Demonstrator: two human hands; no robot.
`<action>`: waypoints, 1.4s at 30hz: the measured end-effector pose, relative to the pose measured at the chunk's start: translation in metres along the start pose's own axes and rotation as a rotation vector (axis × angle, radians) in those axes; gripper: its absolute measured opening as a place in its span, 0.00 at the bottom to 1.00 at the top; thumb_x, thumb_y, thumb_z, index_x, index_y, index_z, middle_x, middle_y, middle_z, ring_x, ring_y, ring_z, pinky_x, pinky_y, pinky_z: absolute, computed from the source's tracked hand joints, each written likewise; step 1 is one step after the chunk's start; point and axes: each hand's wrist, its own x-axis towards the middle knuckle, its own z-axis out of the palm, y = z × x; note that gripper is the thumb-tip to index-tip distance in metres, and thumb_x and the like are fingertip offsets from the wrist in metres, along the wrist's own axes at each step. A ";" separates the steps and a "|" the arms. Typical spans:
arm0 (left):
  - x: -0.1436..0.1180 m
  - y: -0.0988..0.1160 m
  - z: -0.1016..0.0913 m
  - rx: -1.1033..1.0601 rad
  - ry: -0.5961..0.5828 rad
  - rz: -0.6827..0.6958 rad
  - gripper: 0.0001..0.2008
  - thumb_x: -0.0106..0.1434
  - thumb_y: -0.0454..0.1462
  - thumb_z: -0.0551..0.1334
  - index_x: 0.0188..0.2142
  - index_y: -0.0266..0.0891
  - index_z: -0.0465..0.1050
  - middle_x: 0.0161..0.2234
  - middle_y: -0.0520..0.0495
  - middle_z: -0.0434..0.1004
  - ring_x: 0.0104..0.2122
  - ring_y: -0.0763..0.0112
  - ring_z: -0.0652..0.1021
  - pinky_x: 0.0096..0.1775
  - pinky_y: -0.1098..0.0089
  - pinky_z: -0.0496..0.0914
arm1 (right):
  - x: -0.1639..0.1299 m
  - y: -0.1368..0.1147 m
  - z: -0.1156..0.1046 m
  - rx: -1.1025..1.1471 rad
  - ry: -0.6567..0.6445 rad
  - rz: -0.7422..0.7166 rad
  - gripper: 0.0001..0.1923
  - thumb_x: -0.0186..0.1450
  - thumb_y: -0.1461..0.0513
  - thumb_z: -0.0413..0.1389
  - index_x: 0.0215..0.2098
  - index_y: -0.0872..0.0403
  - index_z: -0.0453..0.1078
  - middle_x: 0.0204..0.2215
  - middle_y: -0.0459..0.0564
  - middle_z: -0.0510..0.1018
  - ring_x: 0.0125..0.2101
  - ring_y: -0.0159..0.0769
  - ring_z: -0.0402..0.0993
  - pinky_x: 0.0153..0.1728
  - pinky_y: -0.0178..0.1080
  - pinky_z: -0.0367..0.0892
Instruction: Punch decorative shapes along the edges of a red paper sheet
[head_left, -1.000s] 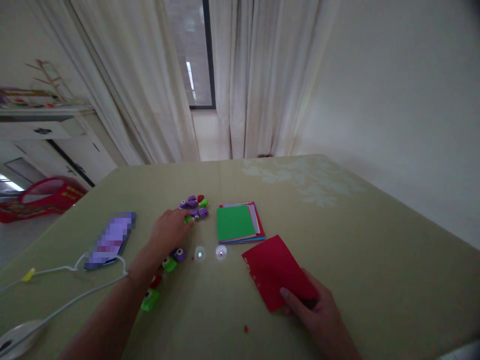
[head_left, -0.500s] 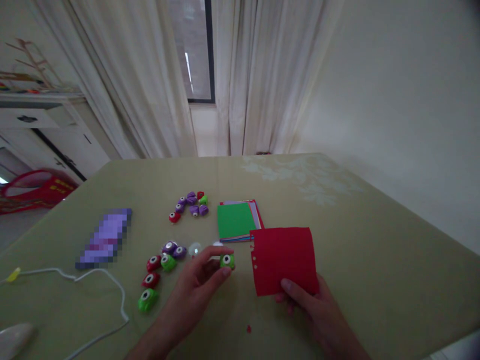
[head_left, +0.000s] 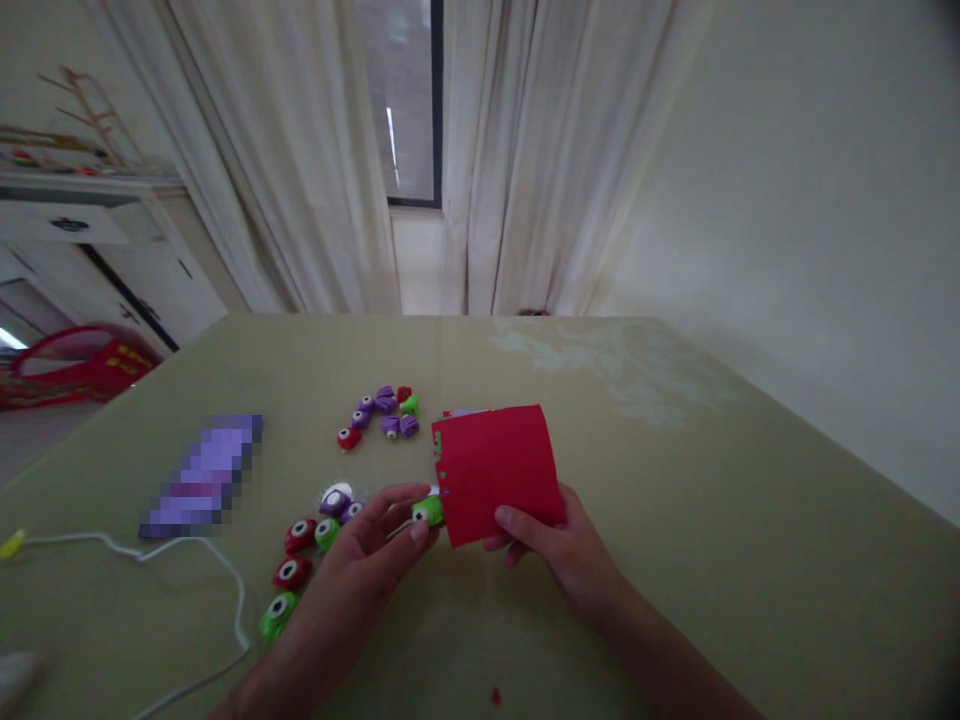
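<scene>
My left hand (head_left: 386, 545) is closed on a small green paper punch (head_left: 427, 512) with a round white top, pinched between thumb and fingers. Between the thumb and fingers of my right hand (head_left: 551, 530) is a red paper sheet (head_left: 495, 470), held by its lower right part. Small punched holes run along the sheet's left edge, and the green punch sits right at that edge, lower down. Whether the paper is inside the punch's slot I cannot tell. Behind the sheet, a stack of coloured paper (head_left: 465, 412) is mostly hidden.
Several red, green and purple punches lie left of my left hand, among them a red punch (head_left: 292, 573). Another group, with a purple punch (head_left: 385, 400), is farther back. A white cable (head_left: 238, 600) and a blurred purple item (head_left: 206, 475) lie left. A red scrap (head_left: 496, 697) is in front.
My right hand has brought the red sheet left and up, over the paper stack. The green punch has shifted slightly left and turned, and now meets the sheet's left edge.
</scene>
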 end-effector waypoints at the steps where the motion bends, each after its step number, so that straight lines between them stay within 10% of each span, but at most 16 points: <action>1: 0.001 -0.001 0.001 -0.018 -0.004 0.003 0.26 0.58 0.46 0.80 0.53 0.44 0.80 0.55 0.40 0.86 0.53 0.53 0.86 0.54 0.58 0.80 | 0.000 0.004 0.000 0.005 0.008 0.003 0.28 0.57 0.47 0.76 0.45 0.55 0.76 0.34 0.55 0.88 0.31 0.47 0.88 0.28 0.41 0.79; 8: 0.010 -0.013 -0.008 0.127 -0.022 0.048 0.27 0.58 0.46 0.79 0.55 0.44 0.81 0.55 0.39 0.85 0.52 0.52 0.84 0.51 0.59 0.79 | -0.002 0.017 -0.014 0.010 0.001 0.076 0.31 0.54 0.46 0.77 0.45 0.56 0.76 0.34 0.57 0.88 0.30 0.47 0.87 0.26 0.40 0.77; 17: -0.006 -0.022 -0.003 0.924 -0.057 0.307 0.11 0.69 0.47 0.68 0.47 0.50 0.85 0.35 0.47 0.85 0.33 0.57 0.83 0.37 0.63 0.76 | -0.026 0.015 -0.033 -0.128 -0.006 0.174 0.31 0.56 0.46 0.74 0.49 0.54 0.76 0.25 0.48 0.83 0.25 0.42 0.80 0.29 0.41 0.76; 21: -0.009 -0.029 0.003 1.015 -0.205 0.392 0.10 0.72 0.43 0.65 0.49 0.52 0.84 0.44 0.45 0.85 0.37 0.58 0.85 0.40 0.64 0.79 | -0.041 0.021 -0.050 -0.213 -0.027 0.226 0.37 0.57 0.45 0.73 0.57 0.54 0.73 0.31 0.51 0.85 0.27 0.41 0.81 0.28 0.38 0.74; 33: -0.008 -0.041 -0.012 1.162 -0.294 0.351 0.12 0.70 0.34 0.65 0.50 0.50 0.80 0.44 0.51 0.84 0.38 0.67 0.84 0.41 0.71 0.78 | 0.012 -0.002 -0.074 -0.491 -0.393 0.149 0.25 0.68 0.42 0.65 0.39 0.56 0.83 0.33 0.50 0.83 0.32 0.40 0.75 0.33 0.37 0.65; 42: -0.015 -0.046 -0.006 1.195 -0.236 0.479 0.11 0.72 0.37 0.64 0.52 0.53 0.77 0.46 0.52 0.84 0.40 0.68 0.86 0.42 0.73 0.80 | 0.005 0.001 -0.080 -0.510 -0.218 0.075 0.17 0.68 0.49 0.66 0.40 0.55 0.78 0.28 0.46 0.76 0.29 0.34 0.67 0.30 0.35 0.60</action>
